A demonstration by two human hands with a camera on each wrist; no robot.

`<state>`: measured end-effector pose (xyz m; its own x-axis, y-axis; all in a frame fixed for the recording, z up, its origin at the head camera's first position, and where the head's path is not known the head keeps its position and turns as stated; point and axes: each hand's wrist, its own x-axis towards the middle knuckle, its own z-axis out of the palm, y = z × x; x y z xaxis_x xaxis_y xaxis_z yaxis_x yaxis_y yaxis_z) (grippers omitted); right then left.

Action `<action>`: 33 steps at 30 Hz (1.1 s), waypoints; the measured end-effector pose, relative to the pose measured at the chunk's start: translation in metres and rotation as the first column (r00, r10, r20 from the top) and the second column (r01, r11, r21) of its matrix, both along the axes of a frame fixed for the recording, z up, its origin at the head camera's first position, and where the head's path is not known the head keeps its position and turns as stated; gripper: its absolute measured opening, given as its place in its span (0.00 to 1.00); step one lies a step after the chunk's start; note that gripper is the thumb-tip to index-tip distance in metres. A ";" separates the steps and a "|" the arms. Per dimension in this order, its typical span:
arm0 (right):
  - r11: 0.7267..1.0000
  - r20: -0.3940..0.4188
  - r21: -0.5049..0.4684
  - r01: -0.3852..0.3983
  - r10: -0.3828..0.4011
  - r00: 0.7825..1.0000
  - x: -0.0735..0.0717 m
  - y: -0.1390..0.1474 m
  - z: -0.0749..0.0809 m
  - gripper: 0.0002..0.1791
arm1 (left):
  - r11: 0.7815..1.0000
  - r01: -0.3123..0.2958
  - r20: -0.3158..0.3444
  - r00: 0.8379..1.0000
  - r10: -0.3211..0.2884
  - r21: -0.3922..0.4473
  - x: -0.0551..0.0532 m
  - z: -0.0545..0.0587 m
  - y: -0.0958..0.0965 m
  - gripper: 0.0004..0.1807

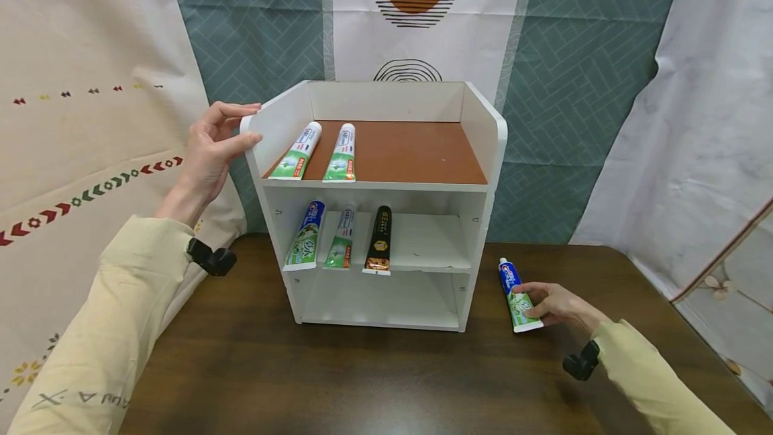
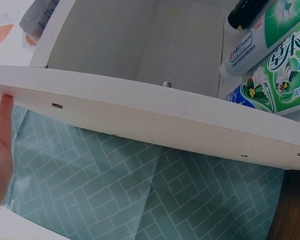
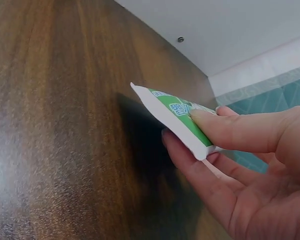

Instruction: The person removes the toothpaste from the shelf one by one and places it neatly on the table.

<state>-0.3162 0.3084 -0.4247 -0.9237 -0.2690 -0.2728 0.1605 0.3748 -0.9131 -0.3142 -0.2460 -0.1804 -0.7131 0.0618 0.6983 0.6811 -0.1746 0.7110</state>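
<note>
One blue-and-green toothpaste tube (image 1: 518, 303), pinched in the right hand (image 1: 558, 305), lay just right of the white shelf unit (image 1: 417, 186), long axis pointing away, cap end farthest; the left hand (image 1: 211, 143), well apart, gripped the unit's left side panel (image 1: 282, 127).

It looks like a staged indoor corner. Creased cloths (image 1: 253, 39) hang around a wooden table (image 1: 338, 388) bearing a white shelf (image 1: 392, 101).

blue-green shelf tube (image 2: 290, 80): "草本" | held tube (image 3: 177, 111): print blurred | left sleeve (image 1: 111, 314): lettering unclear
</note>
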 end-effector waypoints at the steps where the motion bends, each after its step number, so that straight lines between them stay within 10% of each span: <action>1: 1.000 0.002 0.002 0.007 -0.007 1.000 0.000 0.000 -0.001 0.30 | 1.000 -0.001 -0.001 1.000 0.001 -0.001 0.000 0.000 0.000 0.17; 33: 0.994 -0.065 0.106 -0.019 0.026 0.998 0.000 0.004 -0.006 0.31 | 1.000 -0.001 0.000 1.000 0.001 0.003 0.000 0.001 0.001 0.16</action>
